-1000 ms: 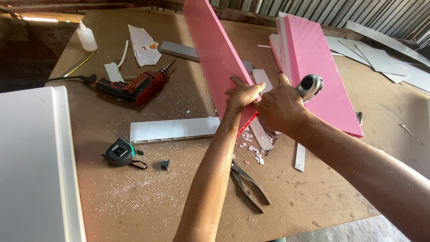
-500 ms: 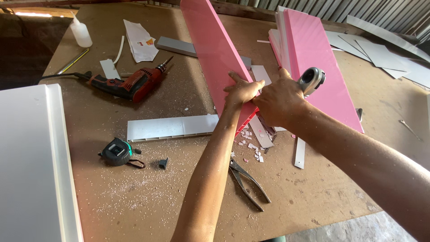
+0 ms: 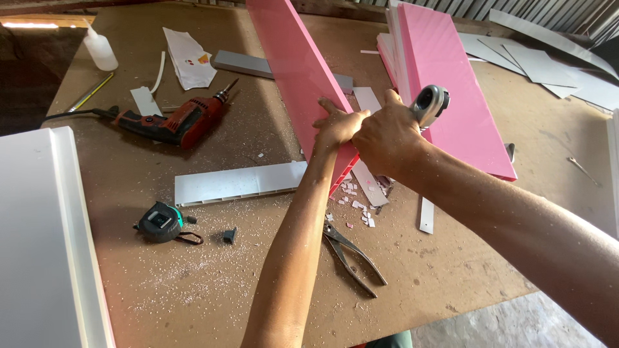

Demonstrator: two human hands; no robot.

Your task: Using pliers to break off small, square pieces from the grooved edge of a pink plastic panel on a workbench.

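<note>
At the near end of the tilted pink panel (image 3: 293, 71), I have my left hand (image 3: 338, 129) with its fingers (image 3: 330, 106) curled over the edge, clamped on the panel so it stands on its long edge, lower corner on the counter (image 3: 451, 270), instead of falling flat. My right hand (image 3: 387, 135) presses against the left, fingers wrapped round a grey cutter (image 3: 431, 103) whose round head sticks out above the knuckles; I judge the grip tight, both hands meeting at one spot so the tool bears on the panel end. The blade itself is hidden, so I cannot tell where it touches.

Just below the hands lies a scatter of pink and white chips (image 3: 354, 200), which suggests trimming at that end. Pliers (image 3: 351, 251) lie half open beside my left forearm, within reach. One white hollow strip (image 3: 235, 183) lies flat left of the panel's foot.

By count: two pink panels, the second (image 3: 458, 96) lying flat to the right; one red drill (image 3: 177, 122) with its cord; one tape measure (image 3: 160, 222); one squeeze bottle (image 3: 102, 51) at the far left corner; one pencil (image 3: 90, 93); several grey sheets (image 3: 535, 64) stacked far right; one white board (image 3: 39, 245) along the left edge.
</note>
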